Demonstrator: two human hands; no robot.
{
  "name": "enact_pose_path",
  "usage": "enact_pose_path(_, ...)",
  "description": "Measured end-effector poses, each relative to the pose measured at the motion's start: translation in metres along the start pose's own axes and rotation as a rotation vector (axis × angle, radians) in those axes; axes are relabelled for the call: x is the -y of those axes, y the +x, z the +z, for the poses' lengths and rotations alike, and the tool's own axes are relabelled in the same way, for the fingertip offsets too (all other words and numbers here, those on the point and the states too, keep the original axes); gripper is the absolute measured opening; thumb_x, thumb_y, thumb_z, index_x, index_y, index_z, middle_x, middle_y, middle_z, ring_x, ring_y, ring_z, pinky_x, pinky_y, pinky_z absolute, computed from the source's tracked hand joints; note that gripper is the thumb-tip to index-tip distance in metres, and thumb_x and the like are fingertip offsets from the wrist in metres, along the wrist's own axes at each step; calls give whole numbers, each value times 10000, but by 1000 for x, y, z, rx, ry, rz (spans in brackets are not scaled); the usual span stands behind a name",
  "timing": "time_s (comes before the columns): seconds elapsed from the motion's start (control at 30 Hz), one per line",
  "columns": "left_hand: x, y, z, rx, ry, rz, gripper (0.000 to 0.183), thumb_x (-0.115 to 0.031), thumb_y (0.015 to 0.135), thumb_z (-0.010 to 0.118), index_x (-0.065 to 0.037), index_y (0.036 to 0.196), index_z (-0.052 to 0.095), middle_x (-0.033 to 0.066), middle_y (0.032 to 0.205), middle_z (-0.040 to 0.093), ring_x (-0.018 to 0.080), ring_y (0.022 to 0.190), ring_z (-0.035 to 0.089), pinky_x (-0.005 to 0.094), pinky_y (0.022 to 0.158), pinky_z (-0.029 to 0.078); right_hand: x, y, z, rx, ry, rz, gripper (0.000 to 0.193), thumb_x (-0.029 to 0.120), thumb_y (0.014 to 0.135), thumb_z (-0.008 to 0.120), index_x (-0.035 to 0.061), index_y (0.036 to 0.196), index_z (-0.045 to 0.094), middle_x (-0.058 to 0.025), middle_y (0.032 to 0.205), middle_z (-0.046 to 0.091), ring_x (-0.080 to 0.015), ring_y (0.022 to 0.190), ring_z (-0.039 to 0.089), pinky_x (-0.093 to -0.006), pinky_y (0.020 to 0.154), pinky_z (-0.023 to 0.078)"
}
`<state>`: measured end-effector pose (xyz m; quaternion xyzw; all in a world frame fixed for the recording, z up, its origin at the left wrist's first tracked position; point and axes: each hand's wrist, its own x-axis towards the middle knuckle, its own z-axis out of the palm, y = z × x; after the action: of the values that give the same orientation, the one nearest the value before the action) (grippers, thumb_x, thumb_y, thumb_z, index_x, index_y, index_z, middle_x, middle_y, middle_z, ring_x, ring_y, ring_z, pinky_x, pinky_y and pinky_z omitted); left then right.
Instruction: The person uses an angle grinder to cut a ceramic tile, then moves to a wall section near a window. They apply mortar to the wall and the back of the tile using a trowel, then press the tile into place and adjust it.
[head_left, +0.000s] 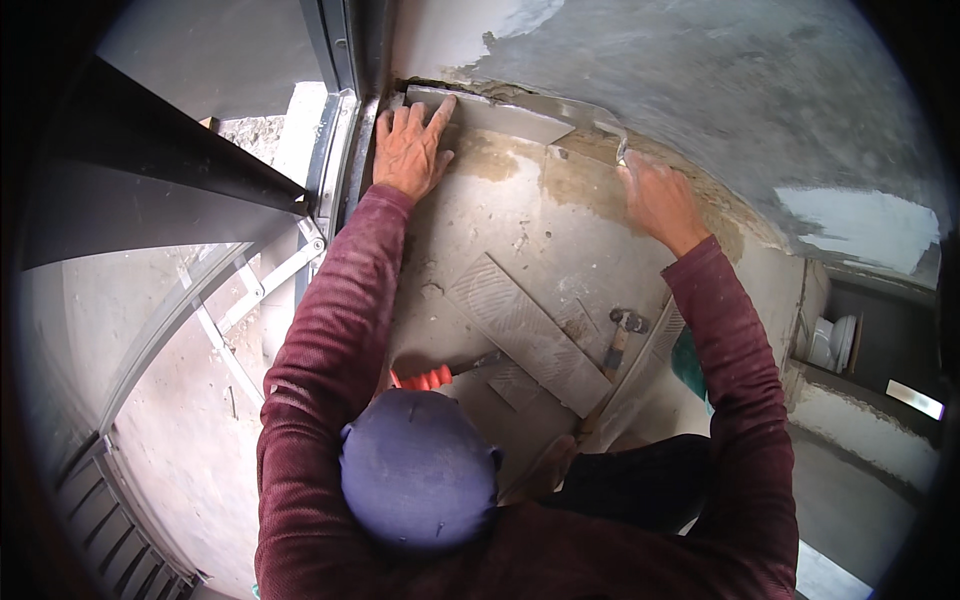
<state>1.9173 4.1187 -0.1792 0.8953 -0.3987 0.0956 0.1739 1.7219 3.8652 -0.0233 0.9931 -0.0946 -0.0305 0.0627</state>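
Observation:
My left hand (410,150) lies with spread fingers against a narrow grey tile strip (500,118) standing along the foot of the wall, at its left end beside the door frame. Past the strip's right end, my right hand (662,198) is closed around what looks like a small trowel (622,150); its thin blade is hard to make out against the wall base. Damp, sandy-brown mortar (590,180) marks the floor edge there. Between my forearms lie a tile strip with a ridged face (530,335), a hammer (627,322) and an orange-handled tool (424,378).
The metal door frame (340,150) rises close by my left arm, with folding metal arms (280,270) beyond it. A rounded blue cloth shape (420,470) sits low in the middle. At right, a recess in the wall holds a white round fitting (832,342). Grey plaster (700,70) covers the wall.

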Motion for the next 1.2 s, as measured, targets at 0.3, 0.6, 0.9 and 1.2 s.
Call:
enact_pose_path(0.3, 0, 0, 1, 21, 11, -9, 886, -315, 828, 740, -291, 1560, 241, 123, 1208, 520, 301, 1131, 503, 489, 1032, 337, -33, -32, -1, 29, -134, 76, 270, 258, 986, 502, 30, 1101, 588, -214, 994, 659, -420, 862, 647, -507, 713, 518)
enact_pose_path(0.6, 1, 1, -3, 62, 2, -16, 902, -306, 823, 747, -293, 1563, 233, 125, 1232, 520, 302, 1140, 503, 483, 1025, 343, 7, -43, -4, -209, -61, -21, 311, 261, 970, 558, 53, 1201, 555, -155, 967, 640, -368, 793, 658, -455, 634, 524)
enact_pose_path(0.9, 1, -2, 2, 28, 13, -17, 914, -303, 819, 748, -295, 1565, 220, 136, 1231, 520, 309, 1143, 505, 492, 1035, 336, 35, -9, -6, -123, -117, -5, 284, 241, 969, 554, 13, 1139, 561, -173, 972, 645, -369, 784, 671, -459, 648, 540)
enact_pose_path(1.2, 0, -1, 0, 57, 34, -22, 925, -299, 821, 748, -300, 1568, 203, 137, 1238, 523, 307, 1159, 506, 498, 1038, 334, 27, 6, -14, -29, -132, -53, 259, 230, 960, 553, 7, 1086, 589, -198, 955, 657, -380, 771, 673, -464, 658, 544)
